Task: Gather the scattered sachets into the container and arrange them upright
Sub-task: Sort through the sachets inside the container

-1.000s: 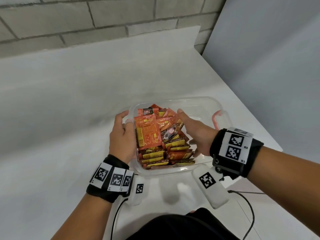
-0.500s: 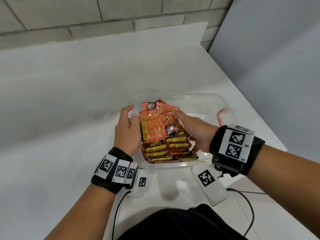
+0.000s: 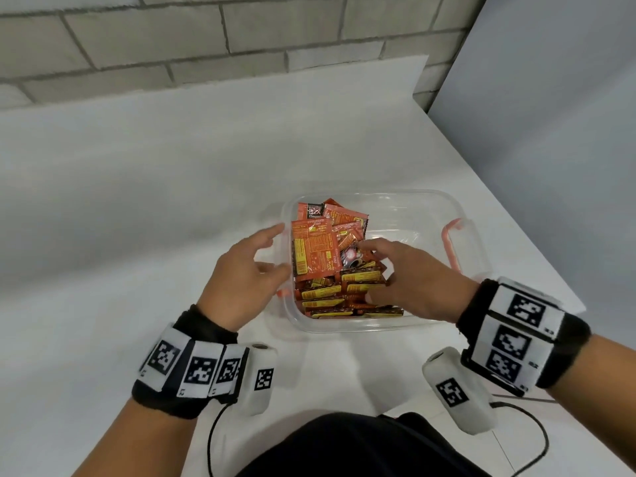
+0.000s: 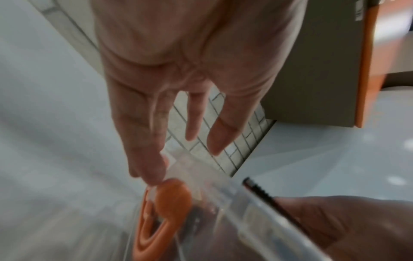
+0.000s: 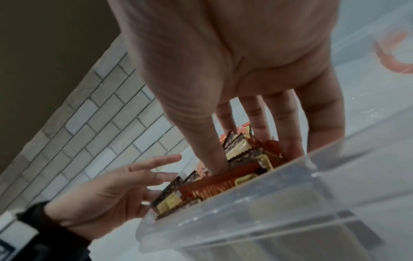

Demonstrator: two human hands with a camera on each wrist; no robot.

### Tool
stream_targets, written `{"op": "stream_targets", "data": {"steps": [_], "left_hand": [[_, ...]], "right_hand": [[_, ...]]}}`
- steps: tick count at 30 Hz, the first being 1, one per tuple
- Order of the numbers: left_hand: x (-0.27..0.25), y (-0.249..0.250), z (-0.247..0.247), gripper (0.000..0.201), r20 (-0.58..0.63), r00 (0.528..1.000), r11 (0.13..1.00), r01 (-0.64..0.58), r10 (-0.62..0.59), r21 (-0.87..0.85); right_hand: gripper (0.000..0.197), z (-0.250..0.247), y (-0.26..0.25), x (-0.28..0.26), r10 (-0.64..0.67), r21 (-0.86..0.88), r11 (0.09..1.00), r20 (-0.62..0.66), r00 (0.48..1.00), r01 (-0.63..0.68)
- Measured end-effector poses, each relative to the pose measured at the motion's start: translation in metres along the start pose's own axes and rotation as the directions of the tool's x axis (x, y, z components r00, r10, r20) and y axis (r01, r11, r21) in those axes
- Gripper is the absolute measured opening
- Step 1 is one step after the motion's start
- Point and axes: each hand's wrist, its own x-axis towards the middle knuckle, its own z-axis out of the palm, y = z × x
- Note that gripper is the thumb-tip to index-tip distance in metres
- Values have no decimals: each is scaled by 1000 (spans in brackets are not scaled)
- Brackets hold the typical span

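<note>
A clear plastic container [image 3: 395, 196] sits on the white table. Its left half is packed with several orange and yellow sachets [image 3: 315, 251]; those at the front stand on edge in rows, and a few at the back lie tilted. My left hand [image 3: 272, 251] hovers open beside the container's left wall, fingers spread, close to its orange latch [image 4: 172, 197]. My right hand [image 3: 378, 270] reaches into the container. Its straight fingers [image 5: 266, 123] and thumb press on the tops of the sachets [image 5: 241, 146].
The white table [image 3: 137, 218] runs back to a grey brick wall [image 3: 206, 46]. A grey panel [image 3: 550, 132] stands past the table's right edge. The container's right half holds nothing, with a second orange latch [image 3: 451, 242] there. Cables [image 3: 537, 438] trail near my body.
My left hand has let go of the container's left side and opened, drawing slightly away. My right hand has spread across the sachets.
</note>
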Motion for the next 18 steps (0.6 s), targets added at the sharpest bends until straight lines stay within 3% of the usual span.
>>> {"op": "stream_targets", "data": {"steps": [3,7,13,18], "left_hand": [[-5,4,0,59,52,999,991,-4,-3,132],[-7,9,2,55,35,999,983,26,-33,183],[-8,9,5,53,14,1000,983,23,-26,185],[-8,8,7,53,-2,1000,982,25,-25,188]], "right_hand": [[67,5,-2,4,-66,-94,994,-57,996,60],[61,6,-2,6,-114,-101,989,-92,989,105],[50,6,4,11,-113,-117,987,3,994,112],[65,6,9,15,-115,15,993,59,992,114]]}}
